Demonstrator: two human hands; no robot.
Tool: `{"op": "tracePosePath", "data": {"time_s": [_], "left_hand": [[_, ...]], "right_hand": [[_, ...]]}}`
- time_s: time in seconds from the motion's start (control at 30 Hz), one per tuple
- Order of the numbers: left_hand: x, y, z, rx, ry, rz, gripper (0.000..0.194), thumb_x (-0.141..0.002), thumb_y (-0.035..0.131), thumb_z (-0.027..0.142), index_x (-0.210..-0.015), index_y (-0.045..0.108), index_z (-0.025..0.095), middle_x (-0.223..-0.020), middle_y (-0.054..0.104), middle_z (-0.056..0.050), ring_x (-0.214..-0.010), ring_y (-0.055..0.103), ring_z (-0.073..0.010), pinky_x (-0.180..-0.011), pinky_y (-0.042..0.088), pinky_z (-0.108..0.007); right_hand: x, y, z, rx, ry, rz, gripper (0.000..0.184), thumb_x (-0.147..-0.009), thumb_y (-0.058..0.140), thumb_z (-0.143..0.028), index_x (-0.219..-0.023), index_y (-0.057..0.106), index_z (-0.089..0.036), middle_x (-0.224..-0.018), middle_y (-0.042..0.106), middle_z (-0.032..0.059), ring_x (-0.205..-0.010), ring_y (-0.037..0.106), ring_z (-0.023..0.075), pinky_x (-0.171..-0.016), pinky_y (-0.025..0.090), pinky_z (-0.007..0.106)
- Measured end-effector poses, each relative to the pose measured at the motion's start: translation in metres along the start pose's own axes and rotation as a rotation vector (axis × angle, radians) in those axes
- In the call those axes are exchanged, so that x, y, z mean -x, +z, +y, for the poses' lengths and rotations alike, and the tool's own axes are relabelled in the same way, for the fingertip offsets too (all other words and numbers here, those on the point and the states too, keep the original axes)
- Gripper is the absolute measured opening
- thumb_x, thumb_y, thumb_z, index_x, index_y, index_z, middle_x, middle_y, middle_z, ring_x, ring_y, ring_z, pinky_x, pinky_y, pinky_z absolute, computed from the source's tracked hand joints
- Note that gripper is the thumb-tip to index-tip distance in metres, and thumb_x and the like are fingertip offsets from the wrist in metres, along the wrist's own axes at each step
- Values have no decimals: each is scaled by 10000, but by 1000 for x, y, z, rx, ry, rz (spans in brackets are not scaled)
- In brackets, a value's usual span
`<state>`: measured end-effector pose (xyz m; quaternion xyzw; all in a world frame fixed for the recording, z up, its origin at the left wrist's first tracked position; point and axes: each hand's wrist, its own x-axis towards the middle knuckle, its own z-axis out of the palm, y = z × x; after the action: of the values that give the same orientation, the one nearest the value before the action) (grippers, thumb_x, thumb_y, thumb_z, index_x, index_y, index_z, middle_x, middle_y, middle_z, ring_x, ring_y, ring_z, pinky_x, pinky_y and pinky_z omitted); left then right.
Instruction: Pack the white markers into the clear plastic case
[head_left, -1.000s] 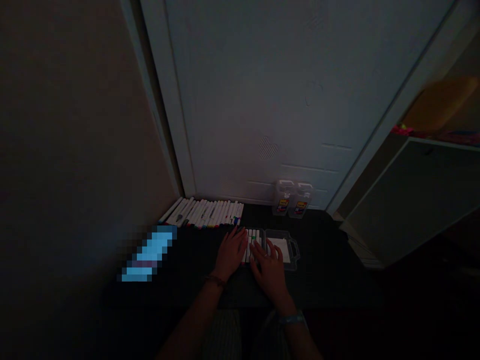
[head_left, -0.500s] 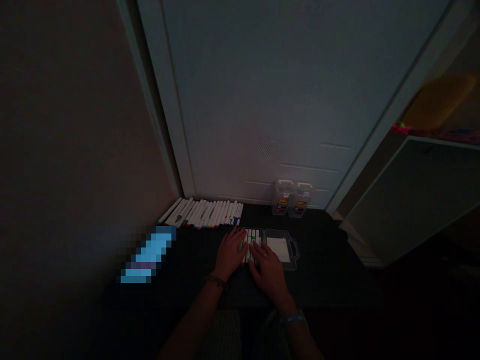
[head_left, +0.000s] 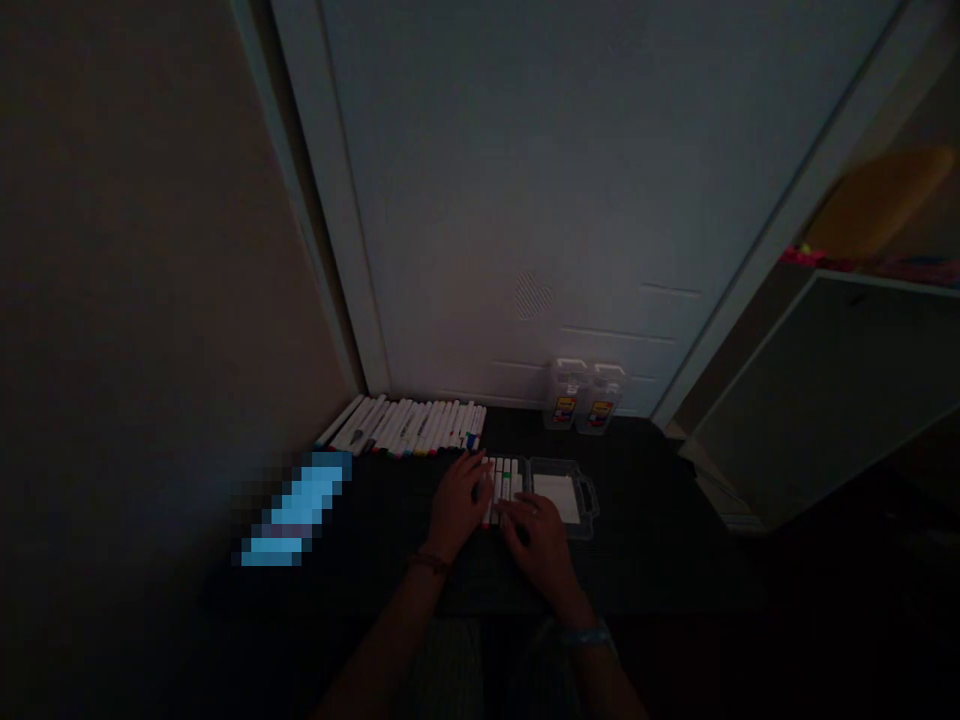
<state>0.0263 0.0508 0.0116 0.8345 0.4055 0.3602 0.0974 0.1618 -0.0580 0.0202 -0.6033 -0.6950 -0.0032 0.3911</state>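
A short row of white markers [head_left: 498,480], one with a green band, lies in the left half of an opened clear plastic case [head_left: 589,497]. My left hand [head_left: 459,505] is at the row's left side, its fingers bent over the marker edge and the thumb curled in. From the lower right, my right hand [head_left: 541,545] touches the markers' near ends with bent fingers and thumb drawn together. Fingertips hide parts of the outer markers. A white insert [head_left: 556,498] lies in the case's right half.
Many loose white markers [head_left: 409,428] lie side by side at the back left of the dark table [head_left: 645,560]. Two clear cases [head_left: 598,400] stand upright against the white door [head_left: 480,200]. A pixelated bright blue object [head_left: 300,510] lies at the left.
My fingers have gone from lying nearly flat across the markers to being more bent. The right fingers have drawn back toward the near ends, showing more of the row.
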Motion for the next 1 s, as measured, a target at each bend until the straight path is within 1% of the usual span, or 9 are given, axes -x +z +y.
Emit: {"op": "tracePosePath", "data": {"time_s": [0.07,0.13,0.23,0.33,0.4,0.53,0.67,0.83,1.0], "left_hand": [[-1,-3,4,-16,58,-25,338,-902,430,291,-1211,559,252,-1400,437,-10,-1330,322,-212,-1094,278,-434],[0,-5,7,-26,117,-88,358,-917,406,317,-1254,518,267,-1429,395,-4,-1348,285,-215,-1094,256,-460],[2,-4,9,-38,155,-179,369,-939,362,333,-1285,483,288,-1406,430,9,-1348,287,-203,-1096,233,-475],[3,-2,7,-46,142,-218,367,-946,344,337,-1277,494,286,-1359,490,8,-1331,322,-197,-1099,223,-471],[3,-2,7,-42,135,-227,366,-948,340,341,-1269,504,280,-1349,501,5,-1325,334,-197,-1096,225,-471],[2,-4,9,-29,125,-225,369,-952,323,343,-1257,518,269,-1328,523,3,-1315,354,-194,-1088,247,-466],[2,-6,10,-25,126,-208,362,-951,323,337,-1217,556,262,-1286,563,0,-1274,415,-192,-1080,275,-457],[2,-4,9,-19,130,-183,366,-952,319,342,-1153,608,242,-1172,643,-32,-1187,511,-186,-1064,317,-428],[2,-3,7,-3,132,-171,375,-956,309,343,-1090,645,244,-1116,670,-41,-1124,557,-181,-1040,350,-391]], "right_hand": [[0,-2,0,-15,5,22,266,-871,502,-220,-1104,629,-242,-1028,673,29,-1065,529,201,-943,401,374],[-1,-2,0,-4,9,34,267,-876,491,-224,-1109,620,-233,-1040,663,36,-1054,531,199,-939,401,374],[-1,1,3,71,16,54,286,-879,476,-213,-1133,605,-228,-1105,641,40,-1071,522,200,-963,380,390],[-1,6,6,172,46,99,328,-876,472,-204,-1184,582,-219,-1175,613,51,-1130,488,215,-994,353,415],[-1,9,8,219,61,109,339,-876,471,-204,-1197,578,-218,-1189,610,51,-1160,466,226,-1006,341,429],[-1,10,9,256,54,83,332,-881,469,-215,-1192,586,-225,-1175,624,36,-1171,458,225,-1017,332,430],[-1,9,8,255,60,80,334,-878,469,-213,-1189,590,-227,-1163,631,35,-1151,475,229,-1007,343,430],[-1,9,9,229,68,65,337,-881,460,-200,-1190,590,-230,-1162,632,31,-1149,476,234,-1010,335,434],[-1,9,9,231,70,70,335,-875,470,-196,-1186,590,-231,-1164,628,31,-1138,483,214,-998,348,404]]}}
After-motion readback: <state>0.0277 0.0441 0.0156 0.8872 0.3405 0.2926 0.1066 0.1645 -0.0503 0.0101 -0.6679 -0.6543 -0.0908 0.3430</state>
